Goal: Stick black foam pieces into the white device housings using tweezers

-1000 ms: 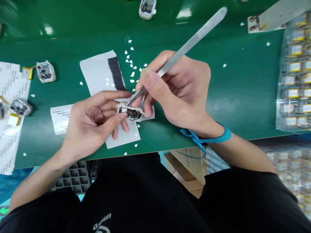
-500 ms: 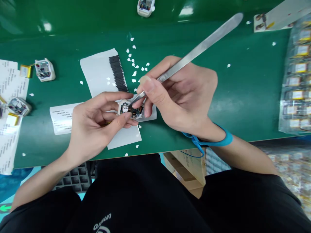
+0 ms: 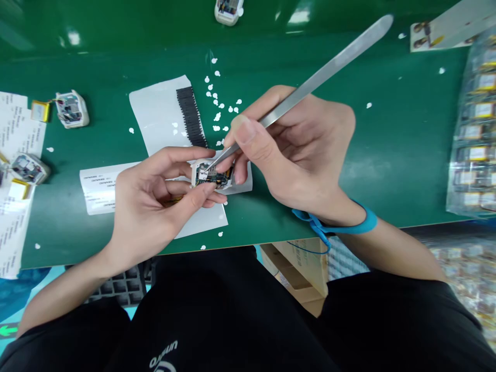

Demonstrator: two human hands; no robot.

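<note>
My left hand (image 3: 155,194) holds a small white device housing (image 3: 196,175) between thumb and fingers, its inner circuit parts facing up. Pinched in my right hand (image 3: 296,147) are long metal tweezers (image 3: 325,67), their tips touching the inside of the housing near a small white label (image 3: 203,176). Some right-hand fingertips rest near the housing's right side. Beneath the hands lie a white sheet with a row of black strips (image 3: 190,116) and a printed label sheet (image 3: 98,191). A blue strap (image 3: 360,222) circles my right wrist.
Small white round stickers (image 3: 217,117) dot the green table (image 3: 399,139). Two open housings with yellow batteries, one of them (image 3: 72,109) upper, lie left beside label sheets (image 3: 11,181). Another housing (image 3: 228,11) is at the top. A plastic tray of batteries (image 3: 476,129) stands right.
Both hands, with the housing and tweezers, have shifted slightly right in view. The housing is tilted a little differently, and its white label shows more clearly.
</note>
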